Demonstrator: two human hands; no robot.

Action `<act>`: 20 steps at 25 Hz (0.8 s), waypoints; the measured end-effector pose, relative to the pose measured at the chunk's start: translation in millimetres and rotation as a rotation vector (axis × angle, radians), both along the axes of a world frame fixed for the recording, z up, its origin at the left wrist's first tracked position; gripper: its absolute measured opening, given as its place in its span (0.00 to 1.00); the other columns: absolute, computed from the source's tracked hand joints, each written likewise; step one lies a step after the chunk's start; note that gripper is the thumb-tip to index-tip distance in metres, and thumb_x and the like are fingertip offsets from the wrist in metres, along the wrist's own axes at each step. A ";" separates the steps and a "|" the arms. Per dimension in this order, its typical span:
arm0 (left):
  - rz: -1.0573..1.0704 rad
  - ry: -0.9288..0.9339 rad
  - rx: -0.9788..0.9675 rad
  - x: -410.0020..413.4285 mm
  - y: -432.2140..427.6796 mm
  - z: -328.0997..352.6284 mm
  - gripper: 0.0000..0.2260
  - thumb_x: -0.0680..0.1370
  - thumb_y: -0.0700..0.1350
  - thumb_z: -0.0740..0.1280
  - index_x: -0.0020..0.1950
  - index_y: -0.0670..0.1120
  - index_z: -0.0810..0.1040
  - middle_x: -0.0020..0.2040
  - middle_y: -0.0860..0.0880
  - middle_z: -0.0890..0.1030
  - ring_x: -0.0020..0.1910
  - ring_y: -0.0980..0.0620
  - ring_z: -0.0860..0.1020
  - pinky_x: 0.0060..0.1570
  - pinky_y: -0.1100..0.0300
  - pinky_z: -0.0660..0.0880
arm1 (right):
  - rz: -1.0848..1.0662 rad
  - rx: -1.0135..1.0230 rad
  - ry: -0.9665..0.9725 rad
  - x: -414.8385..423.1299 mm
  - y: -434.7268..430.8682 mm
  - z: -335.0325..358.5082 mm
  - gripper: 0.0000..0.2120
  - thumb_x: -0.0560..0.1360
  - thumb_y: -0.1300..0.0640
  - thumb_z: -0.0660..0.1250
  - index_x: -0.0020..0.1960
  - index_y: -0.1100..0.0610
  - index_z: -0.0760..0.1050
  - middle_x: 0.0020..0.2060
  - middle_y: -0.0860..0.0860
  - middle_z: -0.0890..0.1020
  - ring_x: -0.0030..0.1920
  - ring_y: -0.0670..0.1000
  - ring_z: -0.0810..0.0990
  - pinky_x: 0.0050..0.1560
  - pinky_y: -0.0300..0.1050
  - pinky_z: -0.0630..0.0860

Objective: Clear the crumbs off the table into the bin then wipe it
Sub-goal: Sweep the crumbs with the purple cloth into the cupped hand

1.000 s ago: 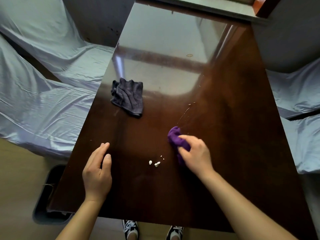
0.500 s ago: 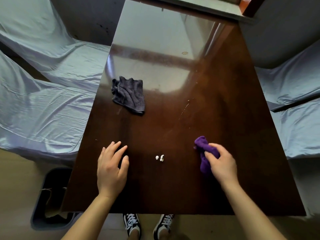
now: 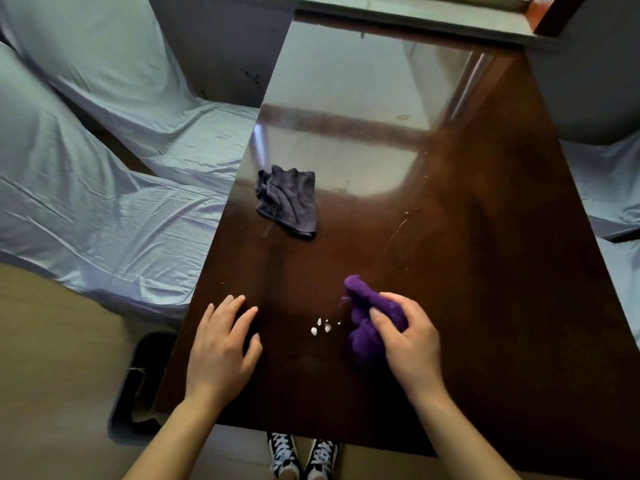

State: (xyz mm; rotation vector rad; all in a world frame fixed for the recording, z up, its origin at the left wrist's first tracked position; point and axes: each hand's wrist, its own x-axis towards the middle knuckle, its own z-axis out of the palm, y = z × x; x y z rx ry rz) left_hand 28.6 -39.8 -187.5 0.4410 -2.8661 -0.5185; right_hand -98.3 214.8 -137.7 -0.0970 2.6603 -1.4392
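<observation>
A few white crumbs (image 3: 321, 326) lie on the dark glossy wooden table (image 3: 485, 271) near its front edge. Just right of them my right hand (image 3: 407, 337) grips a bunched purple cloth (image 3: 367, 318) that rests on the tabletop. My left hand (image 3: 221, 344) lies flat with fingers spread, left of the crumbs, holding nothing. A dark bin (image 3: 138, 382) stands on the floor below the table's front left corner, partly hidden by the table.
A crumpled grey cloth (image 3: 289, 200) lies on the table further back on the left. Seats draped in pale blue sheets (image 3: 86, 202) flank both sides. My shoes (image 3: 301, 455) show under the front edge. A window ledge (image 3: 415, 15) borders the far end.
My right hand with the purple cloth moved right, away from the crumbs, then back left close to them. The crumbs are more spread out. My left hand stayed flat on the table.
</observation>
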 end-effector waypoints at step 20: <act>-0.190 0.081 0.148 9.4 -57.2 -5.7 0.17 0.73 0.48 0.67 0.61 0.44 0.79 0.63 0.43 0.77 0.65 0.42 0.73 0.66 0.47 0.69 | -0.223 0.201 -0.014 26.0 -39.1 2.8 0.12 0.74 0.58 0.72 0.57 0.52 0.80 0.50 0.49 0.80 0.52 0.55 0.80 0.52 0.44 0.70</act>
